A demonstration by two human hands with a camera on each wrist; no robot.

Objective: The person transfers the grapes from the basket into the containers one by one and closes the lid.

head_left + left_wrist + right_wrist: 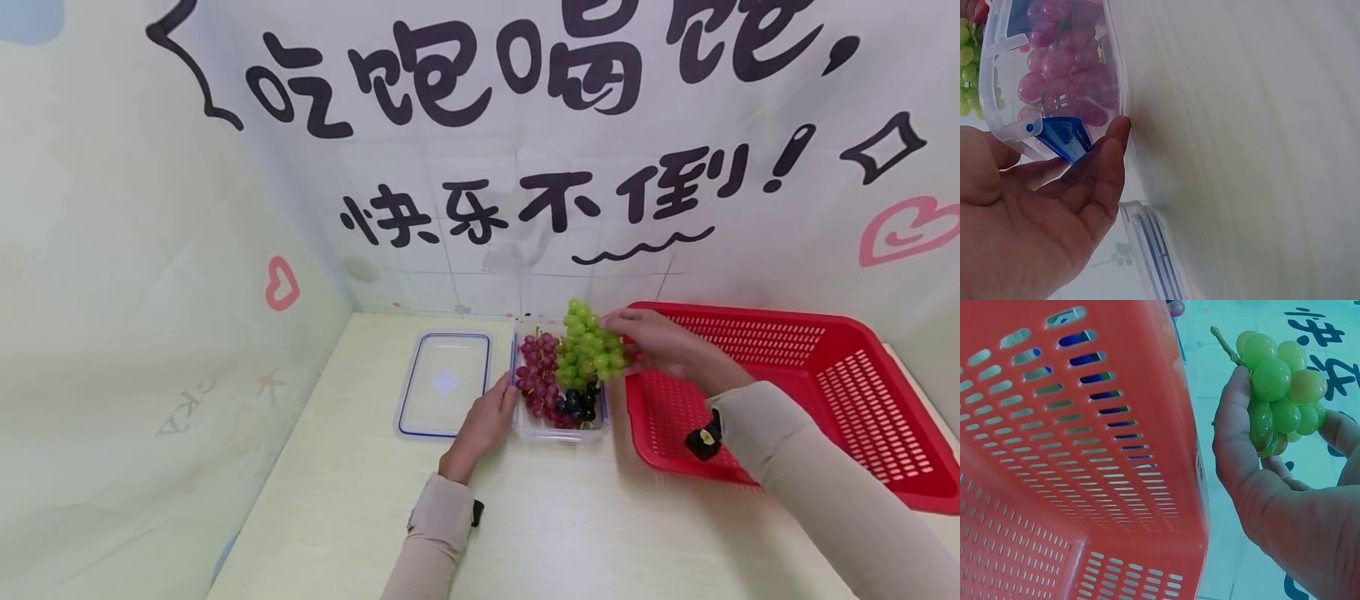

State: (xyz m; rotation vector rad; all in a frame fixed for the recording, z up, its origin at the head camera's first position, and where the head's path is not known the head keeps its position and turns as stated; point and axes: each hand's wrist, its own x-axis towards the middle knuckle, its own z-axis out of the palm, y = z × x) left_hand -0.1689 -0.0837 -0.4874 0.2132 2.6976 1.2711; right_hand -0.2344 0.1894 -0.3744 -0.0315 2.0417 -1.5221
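A clear plastic container (558, 433) stands on the table, with a bunch of red grapes (538, 375) along its left side and black grapes (577, 404) near its front right. My left hand (486, 421) holds the container's left side; in the left wrist view its fingers (1107, 169) touch the wall beside a blue latch (1066, 136). Over the container's right part, my right hand (660, 346) grips a bunch of green grapes (592, 342) between thumb and fingers. A short stem (1225, 344) sticks out of that bunch. The green bunch hides part of the container's inside.
Left of the container lies a clear lid (446, 383) with a blue seal. A large red perforated basket (750, 367) stands at the right, below my right forearm. Behind the table (555, 517) hangs a white sheet (420, 158) with black lettering.
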